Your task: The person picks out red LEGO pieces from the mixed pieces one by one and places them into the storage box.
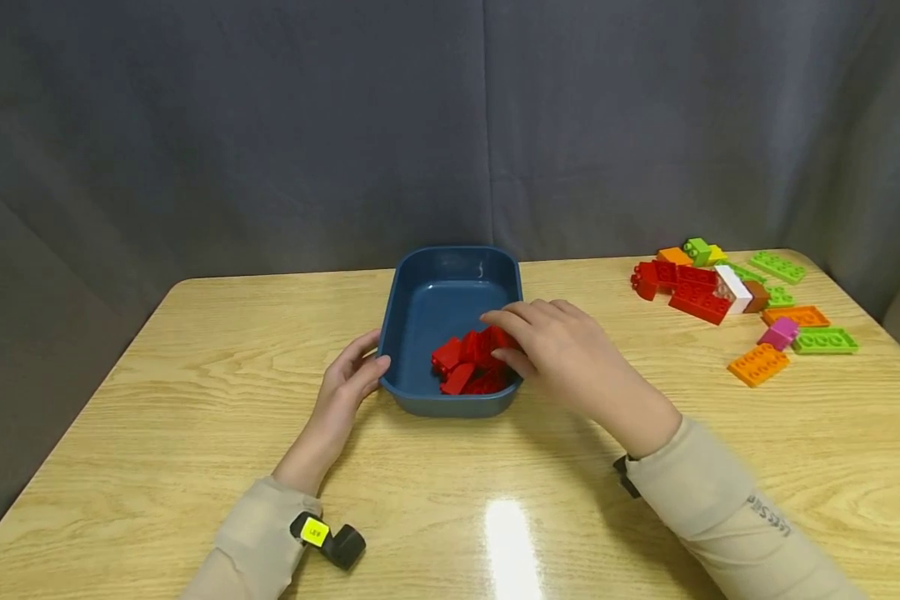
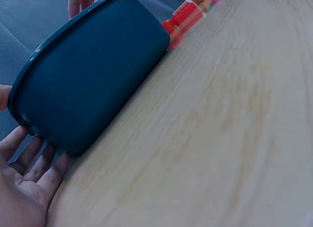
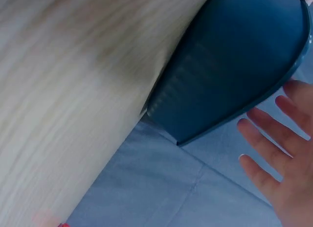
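Note:
A deep blue plastic bin [image 1: 438, 312] stands on the table, with several red toy bricks [image 1: 468, 362] piled at its near right end. At the bin's left side, my left hand [image 1: 342, 387] holds it, thumb at the rim and fingertips against the outer wall. My right hand [image 1: 562, 346] is over the bin's right rim, its fingers reaching above the red bricks. In the right wrist view the fingers [image 3: 266, 175] are spread and loosely bent, with nothing between them. From the left wrist, the fingertips show along the bin's wall [image 2: 93, 65].
A loose heap of toy bricks lies at the table's far right: red bricks [image 1: 697, 300], a white brick [image 1: 732, 289], green plates [image 1: 825, 340], orange plates [image 1: 759, 365] and a pink brick [image 1: 780, 333]. A dark curtain [image 1: 307, 133] hangs behind the table [image 1: 217, 375].

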`<state>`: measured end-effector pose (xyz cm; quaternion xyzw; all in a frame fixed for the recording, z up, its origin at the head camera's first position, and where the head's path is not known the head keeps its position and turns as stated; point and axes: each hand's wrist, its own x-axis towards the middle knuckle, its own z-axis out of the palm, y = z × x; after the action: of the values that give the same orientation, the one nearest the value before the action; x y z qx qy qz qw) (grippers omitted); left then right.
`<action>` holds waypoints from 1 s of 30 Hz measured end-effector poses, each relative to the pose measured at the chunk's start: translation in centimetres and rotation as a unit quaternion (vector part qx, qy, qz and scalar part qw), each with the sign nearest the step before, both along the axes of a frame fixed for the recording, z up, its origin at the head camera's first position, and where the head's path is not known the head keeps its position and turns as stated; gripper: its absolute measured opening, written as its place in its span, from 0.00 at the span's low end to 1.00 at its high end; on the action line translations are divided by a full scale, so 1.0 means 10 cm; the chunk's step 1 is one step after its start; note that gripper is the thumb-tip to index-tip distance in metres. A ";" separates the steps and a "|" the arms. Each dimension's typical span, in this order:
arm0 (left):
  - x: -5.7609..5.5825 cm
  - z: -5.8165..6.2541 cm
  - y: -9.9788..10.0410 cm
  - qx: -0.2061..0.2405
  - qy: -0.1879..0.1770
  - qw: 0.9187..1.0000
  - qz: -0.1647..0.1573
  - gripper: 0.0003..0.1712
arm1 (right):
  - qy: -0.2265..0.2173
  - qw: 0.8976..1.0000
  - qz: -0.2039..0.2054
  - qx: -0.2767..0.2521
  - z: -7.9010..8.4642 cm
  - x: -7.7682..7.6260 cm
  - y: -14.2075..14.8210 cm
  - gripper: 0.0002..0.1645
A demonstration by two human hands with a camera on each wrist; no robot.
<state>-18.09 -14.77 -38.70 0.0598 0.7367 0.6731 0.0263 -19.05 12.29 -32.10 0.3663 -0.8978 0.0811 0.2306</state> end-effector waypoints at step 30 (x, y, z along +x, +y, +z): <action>0.00 0.00 0.00 -0.001 0.001 1.000 -0.001 0.29 | -0.140 0.978 -0.152 -0.038 0.25 -0.25 0.82 0.23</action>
<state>-18.14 -14.73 -38.69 0.0608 0.7372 0.6724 0.0263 -21.56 20.44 -29.61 0.2019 -0.9626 0.1294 0.1262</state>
